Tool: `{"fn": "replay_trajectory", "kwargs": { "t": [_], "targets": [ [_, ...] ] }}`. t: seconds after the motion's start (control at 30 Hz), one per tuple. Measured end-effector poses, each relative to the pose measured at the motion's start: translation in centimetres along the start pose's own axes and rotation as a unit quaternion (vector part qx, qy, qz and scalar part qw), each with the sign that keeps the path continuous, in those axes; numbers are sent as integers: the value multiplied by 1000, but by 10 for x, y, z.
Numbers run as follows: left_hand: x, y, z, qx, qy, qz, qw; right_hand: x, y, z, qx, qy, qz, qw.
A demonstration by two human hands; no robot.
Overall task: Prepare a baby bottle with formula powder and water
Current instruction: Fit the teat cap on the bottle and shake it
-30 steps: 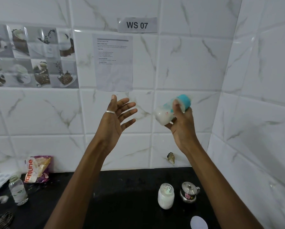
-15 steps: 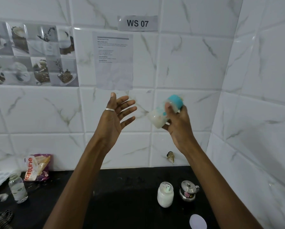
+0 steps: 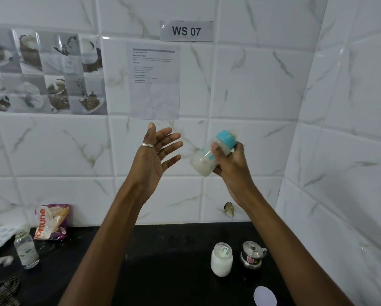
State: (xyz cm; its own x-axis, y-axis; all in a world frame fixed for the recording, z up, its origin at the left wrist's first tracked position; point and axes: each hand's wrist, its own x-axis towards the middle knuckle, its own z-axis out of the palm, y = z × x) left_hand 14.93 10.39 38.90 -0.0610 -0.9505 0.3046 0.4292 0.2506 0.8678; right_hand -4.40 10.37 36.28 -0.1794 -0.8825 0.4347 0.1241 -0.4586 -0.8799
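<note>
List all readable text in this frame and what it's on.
"WS 07": sign, top centre.
"fortune": packet, far left.
Sheet under the sign: printed lines, too small to read.
Sticker on the pot: too small to read.
Bottle in the right hand: markings blurred, unreadable.

We hold both arms raised before us. Our left hand faces palm rightward, its fingers straight and spread. Our right hand grips a tilted bottle, thumb laid across it.
</note>
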Motion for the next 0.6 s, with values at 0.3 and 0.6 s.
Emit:
{"fn": "replay_trajectory", "kwargs": {
  "t": [0.3, 0.6],
  "targets": [
    [0, -2, 1, 0, 1, 0, 1000, -3, 2, -2, 26, 8, 2, 1000],
    [-2, -3, 4, 4, -3, -2, 1000, -2, 0, -1, 88, 47, -15, 995]
  ]
}}
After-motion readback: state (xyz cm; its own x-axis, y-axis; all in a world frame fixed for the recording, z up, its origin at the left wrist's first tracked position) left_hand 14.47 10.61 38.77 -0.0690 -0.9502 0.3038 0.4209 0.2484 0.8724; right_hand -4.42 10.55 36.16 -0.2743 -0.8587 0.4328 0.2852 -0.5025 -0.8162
